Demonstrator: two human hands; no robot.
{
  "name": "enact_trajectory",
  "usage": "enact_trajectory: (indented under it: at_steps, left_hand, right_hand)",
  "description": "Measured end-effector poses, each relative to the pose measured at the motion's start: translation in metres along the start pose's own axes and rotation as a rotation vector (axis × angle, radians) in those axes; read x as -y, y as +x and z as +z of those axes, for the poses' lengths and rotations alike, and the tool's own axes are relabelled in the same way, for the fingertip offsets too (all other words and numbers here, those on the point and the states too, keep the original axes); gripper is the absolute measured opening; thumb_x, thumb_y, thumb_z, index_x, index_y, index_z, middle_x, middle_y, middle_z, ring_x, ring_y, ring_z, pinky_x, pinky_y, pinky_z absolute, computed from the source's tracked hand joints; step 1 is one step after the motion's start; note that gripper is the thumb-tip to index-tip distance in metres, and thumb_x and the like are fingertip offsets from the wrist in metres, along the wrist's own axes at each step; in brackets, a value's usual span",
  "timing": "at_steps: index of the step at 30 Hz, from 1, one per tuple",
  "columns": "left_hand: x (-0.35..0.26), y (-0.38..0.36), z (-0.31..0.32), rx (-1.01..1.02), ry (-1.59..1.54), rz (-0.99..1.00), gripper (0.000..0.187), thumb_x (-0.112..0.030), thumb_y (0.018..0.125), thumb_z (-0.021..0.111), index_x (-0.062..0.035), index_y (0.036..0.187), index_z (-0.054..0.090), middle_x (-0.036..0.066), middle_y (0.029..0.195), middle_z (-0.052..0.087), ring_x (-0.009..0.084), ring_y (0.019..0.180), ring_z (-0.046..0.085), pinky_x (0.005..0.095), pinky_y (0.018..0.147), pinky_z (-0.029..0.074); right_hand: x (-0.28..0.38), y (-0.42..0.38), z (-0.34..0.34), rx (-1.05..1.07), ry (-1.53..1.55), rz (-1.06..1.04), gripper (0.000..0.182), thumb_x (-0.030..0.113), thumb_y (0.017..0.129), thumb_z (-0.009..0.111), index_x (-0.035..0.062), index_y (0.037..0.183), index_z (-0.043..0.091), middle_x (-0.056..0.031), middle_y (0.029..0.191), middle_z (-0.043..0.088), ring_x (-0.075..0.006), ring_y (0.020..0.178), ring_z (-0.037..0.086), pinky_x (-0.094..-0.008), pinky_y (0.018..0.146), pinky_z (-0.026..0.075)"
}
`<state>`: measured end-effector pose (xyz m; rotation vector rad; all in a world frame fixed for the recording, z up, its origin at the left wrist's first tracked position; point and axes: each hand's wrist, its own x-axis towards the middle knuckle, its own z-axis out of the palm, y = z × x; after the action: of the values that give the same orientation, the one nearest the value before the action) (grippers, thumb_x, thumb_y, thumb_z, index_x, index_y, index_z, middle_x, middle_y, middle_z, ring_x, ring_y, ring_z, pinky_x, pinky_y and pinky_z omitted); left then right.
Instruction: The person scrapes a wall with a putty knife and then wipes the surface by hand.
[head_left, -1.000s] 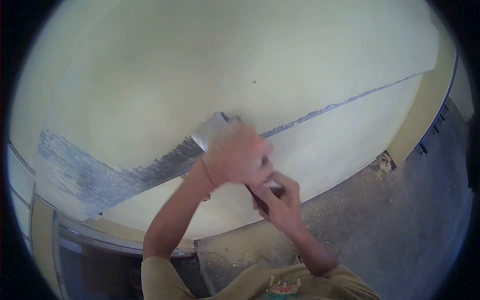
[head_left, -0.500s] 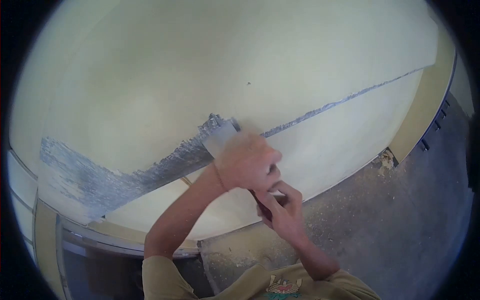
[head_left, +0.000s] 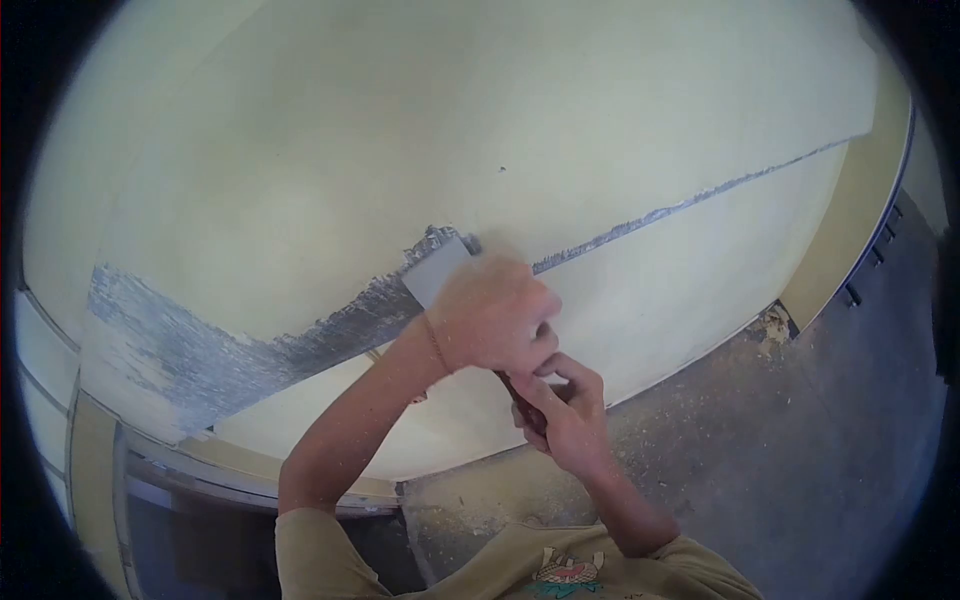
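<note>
A scraper (head_left: pixel 437 271) with a wide flat metal blade rests against the pale wall (head_left: pixel 400 130), at the upper edge of a grey, rough strip (head_left: pixel 340 332). My left hand (head_left: pixel 492 315) is closed around the tool just behind the blade, its back blurred. Lower down and to the right, my right hand (head_left: pixel 570 415) wraps the dark reddish handle (head_left: pixel 527 412). The part of the tool between blade and handle is hidden by my left hand.
Grey floor (head_left: pixel 740 450) with pale flakes lies below the wall. A dark opening with a light frame (head_left: pixel 240 485) is at the lower left. At the right stands a yellowish upright (head_left: pixel 835 230), with crumbled material (head_left: pixel 774 325) near its foot.
The blade and my left hand have shifted slightly in the view, and more of the flat blade shows. Both hands keep their hold on the tool.
</note>
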<state>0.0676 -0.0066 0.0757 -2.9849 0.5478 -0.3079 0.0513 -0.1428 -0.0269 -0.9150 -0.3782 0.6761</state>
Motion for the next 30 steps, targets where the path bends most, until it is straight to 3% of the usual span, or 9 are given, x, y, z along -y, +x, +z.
enact_trajectory:
  at_steps: [4, 7, 9, 17, 22, 24, 26, 28, 30]
  left_hand:
    - [-0.001, -0.001, -0.005, -0.035, -0.098, -0.098, 0.02, -0.022, 0.06, 0.06, -0.0032, 0.053, 0.058, 0.019, 0.05, 0.052, 0.0386, 0.05, 0.056, 0.0447, 0.051, 0.048]
    - [0.001, 0.0, -0.002, 0.025, -0.078, -0.007, 0.02, -0.022, 0.06, 0.061, -0.0037, 0.052, 0.057, 0.018, 0.051, 0.053, 0.0385, 0.05, 0.056, 0.045, 0.052, 0.048]
    - [0.006, 0.001, -0.019, -0.109, -0.104, -0.086, 0.02, -0.022, 0.06, 0.061, -0.0045, 0.052, 0.057, 0.018, 0.052, 0.053, 0.0382, 0.05, 0.056, 0.0448, 0.052, 0.048]
    - [0.005, -0.001, -0.005, -0.095, -0.048, -0.047, 0.02, -0.022, 0.062, 0.061, -0.0057, 0.053, 0.056, 0.017, 0.051, 0.053, 0.0383, 0.052, 0.056, 0.0452, 0.052, 0.047]
    - [0.003, 0.001, 0.003, -0.055, -0.027, -0.027, 0.021, -0.022, 0.062, 0.061, -0.0054, 0.052, 0.054, 0.017, 0.051, 0.053, 0.0383, 0.051, 0.055, 0.0453, 0.052, 0.046]
    - [0.01, 0.005, 0.0, -0.207, -0.117, -0.085, 0.02, -0.02, 0.062, 0.061, -0.005, 0.052, 0.054, 0.017, 0.05, 0.051, 0.0381, 0.05, 0.054, 0.0449, 0.052, 0.046]
    - [0.007, 0.002, 0.013, -0.24, -0.118, -0.081, 0.021, -0.019, 0.065, 0.063, -0.0053, 0.054, 0.051, 0.015, 0.049, 0.047, 0.0369, 0.049, 0.05, 0.0434, 0.052, 0.042]
    - [0.004, -0.005, 0.031, -0.288, -0.092, -0.068, 0.024, -0.018, 0.068, 0.065, -0.0057, 0.056, 0.048, 0.013, 0.049, 0.043, 0.0356, 0.049, 0.046, 0.0419, 0.052, 0.039]
    - [-0.006, -0.02, 0.063, -0.348, -0.416, -0.117, 0.024, -0.015, 0.074, 0.065, -0.0044, 0.059, 0.049, 0.013, 0.054, 0.047, 0.0346, 0.052, 0.048, 0.0408, 0.054, 0.04]
  right_hand:
    - [0.002, -0.006, -0.004, 0.008, -0.014, 0.023, 0.018, 0.019, 0.093, 0.063, 0.0038, 0.087, 0.056, -0.0059, 0.058, 0.056, -0.0073, 0.039, 0.042, -0.0237, 0.034, 0.025]
    - [0.001, 0.005, 0.0, 0.015, -0.029, -0.015, 0.018, 0.019, 0.093, 0.063, 0.0038, 0.087, 0.056, -0.0059, 0.058, 0.056, -0.0074, 0.038, 0.042, -0.0238, 0.034, 0.025]
    - [0.0, 0.004, 0.001, 0.014, -0.021, -0.033, 0.018, 0.019, 0.093, 0.064, 0.004, 0.087, 0.056, -0.0059, 0.058, 0.056, -0.0074, 0.038, 0.042, -0.0238, 0.034, 0.026]
    - [0.004, 0.005, 0.007, 0.031, -0.021, -0.09, 0.019, 0.02, 0.092, 0.065, 0.0043, 0.086, 0.056, -0.0068, 0.056, 0.055, -0.0076, 0.037, 0.042, -0.0241, 0.033, 0.025]
    - [0.007, 0.0, 0.002, -0.007, -0.037, -0.01, 0.019, 0.019, 0.092, 0.065, 0.004, 0.085, 0.055, -0.0063, 0.057, 0.055, -0.0075, 0.038, 0.042, -0.0238, 0.033, 0.026]
    - [-0.002, 0.006, -0.002, -0.026, -0.035, 0.021, 0.019, 0.019, 0.092, 0.065, 0.0039, 0.085, 0.056, -0.006, 0.057, 0.056, -0.0075, 0.039, 0.043, -0.0237, 0.034, 0.027]
    - [-0.01, 0.009, -0.006, -0.011, -0.051, -0.087, 0.02, 0.021, 0.091, 0.067, 0.0017, 0.089, 0.062, -0.004, 0.059, 0.056, -0.0052, 0.047, 0.046, -0.0219, 0.039, 0.031]
    - [-0.009, -0.007, -0.019, -0.012, -0.11, 0.0, 0.019, 0.02, 0.09, 0.067, 0.0018, 0.093, 0.063, -0.0039, 0.06, 0.056, -0.0056, 0.047, 0.046, -0.0217, 0.04, 0.031]
    - [-0.01, -0.025, -0.043, 0.004, -0.227, 0.065, 0.027, 0.025, 0.09, 0.066, 0.0007, 0.102, 0.066, -0.0032, 0.058, 0.056, -0.007, 0.048, 0.048, -0.0242, 0.042, 0.035]
